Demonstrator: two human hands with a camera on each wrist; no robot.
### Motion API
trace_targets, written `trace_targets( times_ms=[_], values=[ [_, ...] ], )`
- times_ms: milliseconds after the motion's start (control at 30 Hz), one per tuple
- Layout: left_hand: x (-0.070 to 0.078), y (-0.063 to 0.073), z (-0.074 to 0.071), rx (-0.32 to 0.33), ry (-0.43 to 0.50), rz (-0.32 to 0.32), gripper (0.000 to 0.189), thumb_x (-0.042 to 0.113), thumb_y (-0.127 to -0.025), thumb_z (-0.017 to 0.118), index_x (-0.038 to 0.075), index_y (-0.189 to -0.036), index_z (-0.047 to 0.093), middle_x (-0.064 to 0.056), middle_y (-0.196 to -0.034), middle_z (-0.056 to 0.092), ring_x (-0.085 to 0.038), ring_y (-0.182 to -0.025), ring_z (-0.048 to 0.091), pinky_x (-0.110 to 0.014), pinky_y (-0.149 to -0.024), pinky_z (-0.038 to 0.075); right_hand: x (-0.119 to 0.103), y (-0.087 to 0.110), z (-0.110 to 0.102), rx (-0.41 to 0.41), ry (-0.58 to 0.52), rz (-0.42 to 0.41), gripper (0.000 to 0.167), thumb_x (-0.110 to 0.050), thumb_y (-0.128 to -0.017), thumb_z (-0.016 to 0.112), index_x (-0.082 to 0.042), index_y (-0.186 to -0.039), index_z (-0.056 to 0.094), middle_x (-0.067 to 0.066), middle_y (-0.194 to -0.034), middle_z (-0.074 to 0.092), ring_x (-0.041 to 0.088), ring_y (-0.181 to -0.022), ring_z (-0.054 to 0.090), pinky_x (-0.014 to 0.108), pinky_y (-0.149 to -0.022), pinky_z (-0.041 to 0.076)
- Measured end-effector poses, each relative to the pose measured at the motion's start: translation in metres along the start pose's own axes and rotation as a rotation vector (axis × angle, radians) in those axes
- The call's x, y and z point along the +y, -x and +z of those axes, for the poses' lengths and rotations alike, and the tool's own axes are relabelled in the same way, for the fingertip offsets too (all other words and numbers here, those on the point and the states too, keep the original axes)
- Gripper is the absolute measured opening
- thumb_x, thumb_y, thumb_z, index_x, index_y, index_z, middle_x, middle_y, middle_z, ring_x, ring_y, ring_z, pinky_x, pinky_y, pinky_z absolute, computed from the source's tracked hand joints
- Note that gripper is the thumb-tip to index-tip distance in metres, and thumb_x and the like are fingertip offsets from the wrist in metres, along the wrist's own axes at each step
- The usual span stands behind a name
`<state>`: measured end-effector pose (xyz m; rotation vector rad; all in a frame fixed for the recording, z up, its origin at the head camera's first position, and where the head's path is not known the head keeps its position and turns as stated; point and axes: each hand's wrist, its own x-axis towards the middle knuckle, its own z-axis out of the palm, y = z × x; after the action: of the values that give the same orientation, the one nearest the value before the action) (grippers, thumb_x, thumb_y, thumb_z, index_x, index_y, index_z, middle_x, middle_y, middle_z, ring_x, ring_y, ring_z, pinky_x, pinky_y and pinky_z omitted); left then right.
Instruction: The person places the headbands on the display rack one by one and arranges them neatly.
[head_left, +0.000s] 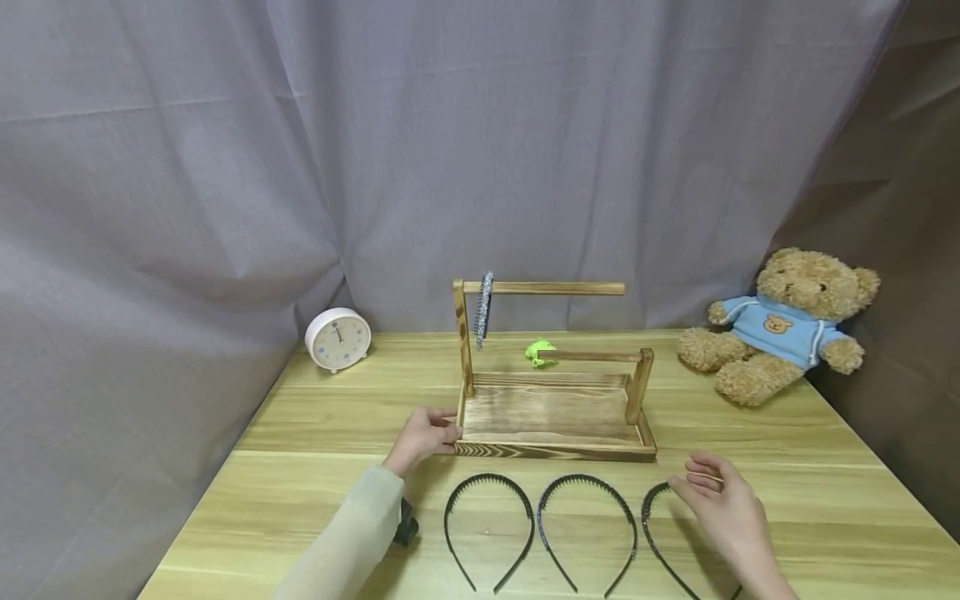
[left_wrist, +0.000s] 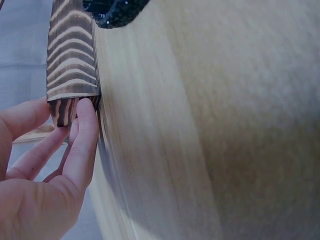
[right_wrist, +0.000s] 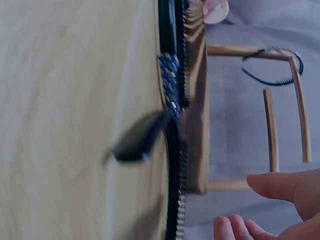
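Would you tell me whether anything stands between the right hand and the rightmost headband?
Nothing visible does: in the head view, the right hand hangs over the rightmost headband, partly hiding it, and no object shows between them.

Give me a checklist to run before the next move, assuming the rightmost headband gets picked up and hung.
1. Rack steadied: ok, the left hand grips its near left corner.
2. Room on the upper bar: ok, one headband hangs near its left end.
3. Lower bar without headbands: ok.
4. Right hand holding the rightmost headband: not ok, thumb and fingers are apart with nothing gripped.
5. Rightmost headband fully in sight from the head view: not ok, the right hand covers part.
6. Green object apart from the lower bar: cannot tell.
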<state>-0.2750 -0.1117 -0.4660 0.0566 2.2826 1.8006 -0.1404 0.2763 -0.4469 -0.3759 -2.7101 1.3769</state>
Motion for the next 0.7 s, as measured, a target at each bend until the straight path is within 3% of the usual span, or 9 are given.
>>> trace_targets(
  times_ms=[233, 500, 700],
  values=[
    [0.001, 0.003, 0.0, -0.006, -0.006, -0.006, 0.046, -0.002, -0.091, 0.064, -0.013, -0.133, 0.051, -0.029, -0.11, 0.063, -0.026, -0.085, 0.07, -0.038, -0.077, 0.063, 0.005, -0.008, -0.026, -0.081, 0.038, 0.08, 0.089, -0.055, -0.093, 0.058, 0.008, -0.147, 0.027, 0.032, -0.145, 0.039, 0.045, -0.127, 0.047, 0.036, -0.082, 0.059],
    [-0.001, 0.003, 0.001, -0.004, -0.013, -0.001, 0.046, -0.002, -0.09, 0.064, -0.013, -0.132, 0.051, -0.029, -0.109, 0.064, -0.025, -0.084, 0.07, -0.037, -0.076, 0.063, 0.021, -0.01, -0.045, -0.183, 0.126, 0.115, 0.087, -0.051, -0.096, 0.055, 0.013, -0.146, 0.023, 0.035, -0.144, 0.036, 0.05, -0.127, 0.042, 0.049, -0.086, 0.055],
    [0.0, 0.003, 0.002, -0.006, -0.004, -0.009, 0.045, -0.002, -0.091, 0.063, -0.013, -0.133, 0.051, -0.029, -0.11, 0.064, -0.027, -0.086, 0.07, -0.036, -0.076, 0.063, 0.035, -0.01, -0.056, -0.282, 0.196, 0.124, 0.088, -0.044, -0.094, 0.061, 0.02, -0.141, 0.023, 0.041, -0.137, 0.037, 0.054, -0.122, 0.044, 0.054, -0.086, 0.052]
  ],
)
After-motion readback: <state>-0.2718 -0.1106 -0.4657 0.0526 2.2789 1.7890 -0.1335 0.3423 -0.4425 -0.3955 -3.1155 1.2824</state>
